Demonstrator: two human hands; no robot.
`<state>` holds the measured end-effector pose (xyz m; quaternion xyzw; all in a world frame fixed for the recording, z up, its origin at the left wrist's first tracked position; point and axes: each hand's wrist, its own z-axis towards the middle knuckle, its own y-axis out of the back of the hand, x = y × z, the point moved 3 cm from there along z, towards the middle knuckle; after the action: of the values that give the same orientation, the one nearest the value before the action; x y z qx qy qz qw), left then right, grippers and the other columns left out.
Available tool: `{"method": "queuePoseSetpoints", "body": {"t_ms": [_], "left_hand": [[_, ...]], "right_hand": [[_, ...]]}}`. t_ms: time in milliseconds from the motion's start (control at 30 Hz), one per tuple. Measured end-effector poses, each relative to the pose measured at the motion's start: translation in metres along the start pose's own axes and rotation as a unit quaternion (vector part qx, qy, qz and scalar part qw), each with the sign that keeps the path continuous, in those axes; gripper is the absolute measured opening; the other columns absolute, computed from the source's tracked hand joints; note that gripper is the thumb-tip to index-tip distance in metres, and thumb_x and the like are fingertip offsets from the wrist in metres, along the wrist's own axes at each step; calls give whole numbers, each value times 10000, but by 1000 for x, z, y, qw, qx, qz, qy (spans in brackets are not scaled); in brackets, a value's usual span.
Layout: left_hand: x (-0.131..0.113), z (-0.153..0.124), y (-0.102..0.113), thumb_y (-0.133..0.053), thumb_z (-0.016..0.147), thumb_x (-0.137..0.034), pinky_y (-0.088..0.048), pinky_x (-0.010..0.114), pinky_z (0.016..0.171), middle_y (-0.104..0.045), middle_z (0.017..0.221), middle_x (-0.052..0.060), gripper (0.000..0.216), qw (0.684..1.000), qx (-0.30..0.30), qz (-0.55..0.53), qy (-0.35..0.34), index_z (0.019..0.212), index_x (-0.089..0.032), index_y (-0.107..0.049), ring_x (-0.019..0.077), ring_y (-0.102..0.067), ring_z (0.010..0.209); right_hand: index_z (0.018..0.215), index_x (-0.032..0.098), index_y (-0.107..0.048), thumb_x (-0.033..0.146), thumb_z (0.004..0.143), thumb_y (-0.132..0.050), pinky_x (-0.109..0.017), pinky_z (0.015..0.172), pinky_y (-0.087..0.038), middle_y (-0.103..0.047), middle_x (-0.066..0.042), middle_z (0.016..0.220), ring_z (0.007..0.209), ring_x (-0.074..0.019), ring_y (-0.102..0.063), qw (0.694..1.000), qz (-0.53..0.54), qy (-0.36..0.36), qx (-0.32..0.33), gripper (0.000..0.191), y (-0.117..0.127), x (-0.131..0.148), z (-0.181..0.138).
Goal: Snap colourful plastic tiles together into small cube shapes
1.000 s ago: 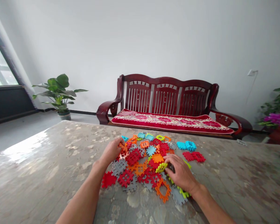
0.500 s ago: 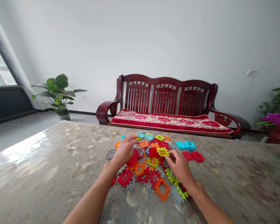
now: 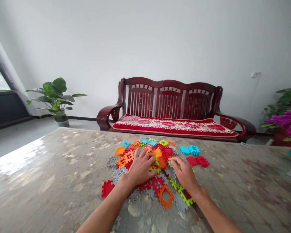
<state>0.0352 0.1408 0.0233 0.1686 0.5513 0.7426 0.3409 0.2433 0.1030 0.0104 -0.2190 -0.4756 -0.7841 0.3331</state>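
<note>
The pile of plastic pieces (image 3: 160, 155) lies mid-table (image 3: 50, 168), the left hand (image 3: 140, 168) open and flat on its middle, the right hand (image 3: 184, 174) curled at its right side, grip unclear, so pressing lightly and lifting single pieces seems wise.

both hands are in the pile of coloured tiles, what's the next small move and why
Probably lift the right hand slightly with one of the tiles: its fingers curl down onto the middle of the overlapping heap, while the left hand lies flat on the pieces beside them, likely steadying the rest.
</note>
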Motion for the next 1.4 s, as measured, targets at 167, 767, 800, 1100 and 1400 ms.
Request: {"method": "queuePoseSetpoints", "body": {"t_ms": [167,767,800,1100,1400], "left_hand": [[11,-1,9,-613,808,-410,-214,629,1084,-674,953,58,195,998,25,17,46,899,-246,-666,288,-573,1035],[-48,-11,-6,-625,797,-526,-166,633,1148,-452,1482,65,629,992,51,-78,-87,1385,-365,-473,338,-365,1371],[-46,-11,-8,-616,810,-489,-163,632,1149,-472,1466,63,584,993,50,-74,-82,1366,-362,-490,331,-376,1363],[-6,-6,3,-539,868,-257,-211,569,1129,-664,1203,29,306,999,23,-22,-10,1144,-330,-651,274,-508,1224],[85,-16,51,-445,928,-374,-331,474,1069,-633,1300,65,322,971,-78,15,224,1136,-276,-671,266,-538,1218]], "right_hand": [[1119,223,-670,363,948,-396,-435,1022,-455,-693,-81,1183,1133,-237,-613,996,-70,16,-44,352,3,-14,3],[1218,219,-637,624,935,-379,-468,1057,-452,-650,-113,1286,1188,-262,-603,982,170,-73,-46,558,23,-24,9],[1167,212,-662,646,924,-378,-467,1019,-483,-678,-119,1233,1130,-266,-636,982,163,-82,-57,573,29,-31,10],[980,167,-713,524,768,-589,-388,719,-571,-760,-97,900,789,-247,-704,978,121,-163,-38,434,73,-66,13],[1201,253,-669,177,607,-650,-424,949,-482,-664,-90,1240,1106,-283,-619,966,-175,-33,186,599,68,-47,-6]]}}
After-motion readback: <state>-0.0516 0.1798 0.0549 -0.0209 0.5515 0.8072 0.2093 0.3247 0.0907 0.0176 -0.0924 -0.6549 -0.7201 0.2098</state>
